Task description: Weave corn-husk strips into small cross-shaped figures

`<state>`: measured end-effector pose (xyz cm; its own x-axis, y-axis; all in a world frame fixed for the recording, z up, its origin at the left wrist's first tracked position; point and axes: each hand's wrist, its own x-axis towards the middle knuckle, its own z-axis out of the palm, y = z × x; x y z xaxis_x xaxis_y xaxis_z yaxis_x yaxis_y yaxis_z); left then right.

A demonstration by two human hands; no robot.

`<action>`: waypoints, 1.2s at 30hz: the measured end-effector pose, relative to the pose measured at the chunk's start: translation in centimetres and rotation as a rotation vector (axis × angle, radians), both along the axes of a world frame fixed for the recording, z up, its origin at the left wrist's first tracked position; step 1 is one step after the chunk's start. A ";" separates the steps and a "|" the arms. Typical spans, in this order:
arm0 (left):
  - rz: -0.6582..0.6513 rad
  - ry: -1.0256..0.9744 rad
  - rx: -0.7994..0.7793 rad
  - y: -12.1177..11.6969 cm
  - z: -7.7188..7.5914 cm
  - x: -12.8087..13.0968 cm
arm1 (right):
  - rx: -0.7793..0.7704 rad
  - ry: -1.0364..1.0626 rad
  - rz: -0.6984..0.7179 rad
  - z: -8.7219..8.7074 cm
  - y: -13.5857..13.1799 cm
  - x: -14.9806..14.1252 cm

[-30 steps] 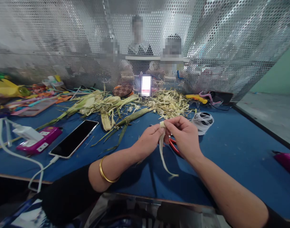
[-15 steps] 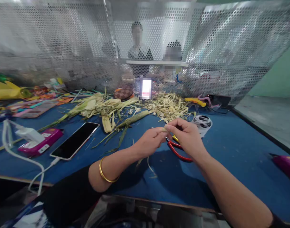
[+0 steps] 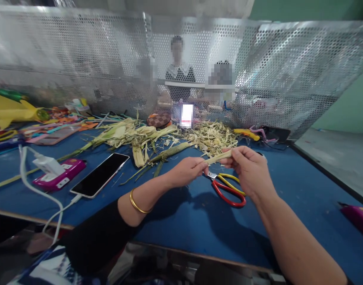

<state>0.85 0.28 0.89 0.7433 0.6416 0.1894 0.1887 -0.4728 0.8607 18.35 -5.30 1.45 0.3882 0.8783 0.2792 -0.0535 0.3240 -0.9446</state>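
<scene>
Both my hands hold a pale strip of corn husk (image 3: 216, 157) stretched between them above the blue table (image 3: 288, 198). My left hand (image 3: 186, 171) pinches its left end, fingers closed. My right hand (image 3: 249, 170) grips the right end, fingers curled round it. Red and yellow scissors (image 3: 228, 189) lie on the table just below and between the hands. Behind them is a heap of shredded husk (image 3: 211, 136).
Whole husks and green leaves (image 3: 130, 136) lie at the back left. A black phone (image 3: 100, 175) on a white cable and a pink power bank (image 3: 61, 177) sit at left. A perforated metal screen (image 3: 273, 79) stands behind, with people beyond it. A magenta object (image 3: 358, 213) lies at far right.
The husk strip hung down from my fingers a second ago; now my hands have drawn apart and hold it taut and level. The scissors show fully below.
</scene>
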 end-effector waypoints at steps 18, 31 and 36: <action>0.168 -0.106 0.136 5.2 -1.8 -1.4 | 0.137 0.310 -0.115 0.1 1.3 2.3; 0.083 -0.435 -0.854 -0.4 -1.7 1.4 | 0.421 -1.199 -0.230 -3.3 0.4 -1.9; 0.067 -0.527 -0.967 0.5 -2.7 1.2 | 0.566 -1.525 -0.105 -4.3 0.7 -3.0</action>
